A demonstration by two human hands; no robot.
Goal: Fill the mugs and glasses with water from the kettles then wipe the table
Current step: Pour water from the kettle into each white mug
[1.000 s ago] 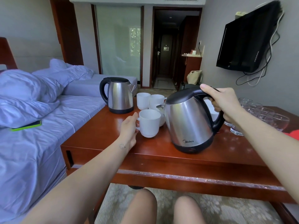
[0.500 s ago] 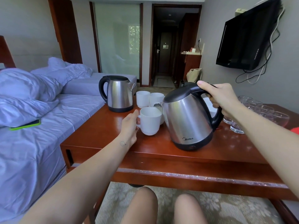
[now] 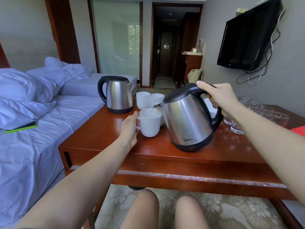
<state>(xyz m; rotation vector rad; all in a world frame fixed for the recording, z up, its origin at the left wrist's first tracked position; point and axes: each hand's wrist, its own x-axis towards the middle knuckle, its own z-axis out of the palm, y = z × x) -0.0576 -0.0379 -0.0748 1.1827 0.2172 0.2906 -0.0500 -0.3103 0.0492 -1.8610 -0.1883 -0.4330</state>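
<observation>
Right hand [image 3: 219,98] tilts kettle [image 3: 188,119], pouring into left-held mug [image 3: 151,122].

Brushed steel kettle [image 3: 186,119], glossy wooden table [image 3: 102,134]

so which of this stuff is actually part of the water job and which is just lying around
Part of the job:
- kettle in the right hand, pouring
- mug held by the left hand
- second kettle
- other mugs
- glasses
- table

Just lying about:
- phone on the bed
- wall TV
- red item at the table's right edge
</observation>
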